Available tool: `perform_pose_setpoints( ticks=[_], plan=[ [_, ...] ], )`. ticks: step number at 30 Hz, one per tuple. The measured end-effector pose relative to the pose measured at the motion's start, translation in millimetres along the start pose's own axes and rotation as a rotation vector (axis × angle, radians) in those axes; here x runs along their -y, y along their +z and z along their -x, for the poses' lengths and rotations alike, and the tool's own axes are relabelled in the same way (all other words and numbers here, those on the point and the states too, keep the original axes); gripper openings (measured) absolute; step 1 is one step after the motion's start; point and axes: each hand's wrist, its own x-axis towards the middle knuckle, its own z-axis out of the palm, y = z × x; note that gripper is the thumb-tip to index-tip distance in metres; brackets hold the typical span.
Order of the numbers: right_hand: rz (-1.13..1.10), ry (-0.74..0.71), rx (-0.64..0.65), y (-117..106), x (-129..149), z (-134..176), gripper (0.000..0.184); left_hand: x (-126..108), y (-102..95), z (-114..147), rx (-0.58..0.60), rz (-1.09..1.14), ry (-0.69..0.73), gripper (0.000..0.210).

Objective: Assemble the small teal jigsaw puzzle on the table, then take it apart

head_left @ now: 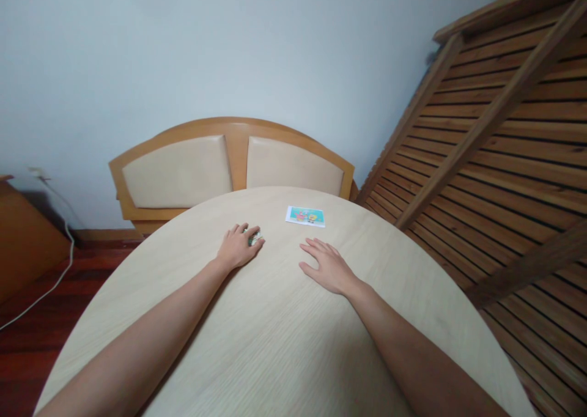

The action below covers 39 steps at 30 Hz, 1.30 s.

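My left hand point(238, 246) rests on the table with its fingers curled around a small green and white thing point(254, 238). Its kind is hard to make out, because the fingers and thumb cover most of it. To the right, my right hand point(324, 264) is held low above or on the table, palm down, fingers spread and nothing in them. Just beyond its fingertips a white-edged card point(305, 216) lies flat, printed with a pink and a yellow cartoon figure on turquoise.
The round, pale wooden table point(257, 343) has its far edge near a headboard point(238, 154) with cream panels, against the wall. A slatted wooden frame point(495, 136) leans at the right. On the left, a white cable point(71, 252) runs down to the reddish floor.
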Motion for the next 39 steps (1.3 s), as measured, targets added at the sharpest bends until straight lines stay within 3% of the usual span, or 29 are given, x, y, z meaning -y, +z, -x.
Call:
perform_pose_setpoints(
  ticks=[4, 8, 11, 16, 19, 21, 24, 27, 32, 39],
  plan=[
    [-0.007, -0.012, -0.017, 1.3, -1.1, 0.3, 0.056, -4.5, 4.5, 4.1, -0.001, 0.092, 0.163, 0.052],
    [-0.049, -0.029, -0.069, 2.2, -2.5, -0.9, 0.048, -26.7, 8.1, 17.3, 0.022, 0.197, 0.326, 0.050],
    [-0.178, -0.079, -0.159, 2.8, -4.6, -2.8, 0.031, -48.9, 5.7, 29.1, 0.074, 0.264, 0.458, 0.049],
    [-0.396, -0.121, -0.214, 1.2, -5.2, -2.0, 0.024, -67.1, -2.7, 40.2, 0.150, 0.396, 0.616, 0.059],
    [-0.409, -0.132, -0.204, -2.2, -1.4, 2.0, 0.019, -59.7, -6.2, 38.5, 0.118, 0.568, 0.563, 0.068],
    [-0.377, -0.191, -0.179, -5.2, 2.4, 5.0, 0.017, -50.0, -7.9, 35.3, 0.106, 0.619, 0.512, 0.058],
    [-0.306, -0.327, -0.100, -8.7, 7.4, 8.2, 0.024, -37.5, -7.9, 31.6, 0.125, 0.501, 0.499, 0.052],
    [-0.270, -0.377, -0.065, -9.5, 9.8, 9.0, 0.031, -37.4, -3.0, 31.6, 0.197, 0.345, 0.474, 0.055],
    [-0.294, -0.348, -0.094, -8.7, 6.4, 7.6, 0.026, -55.1, 5.4, 34.0, 0.253, 0.272, 0.472, 0.058],
    [-0.425, -0.180, -0.108, -6.7, -8.2, 4.2, 0.017, -59.7, -7.9, 35.1, 0.152, 0.464, 0.478, 0.045]
  ],
)
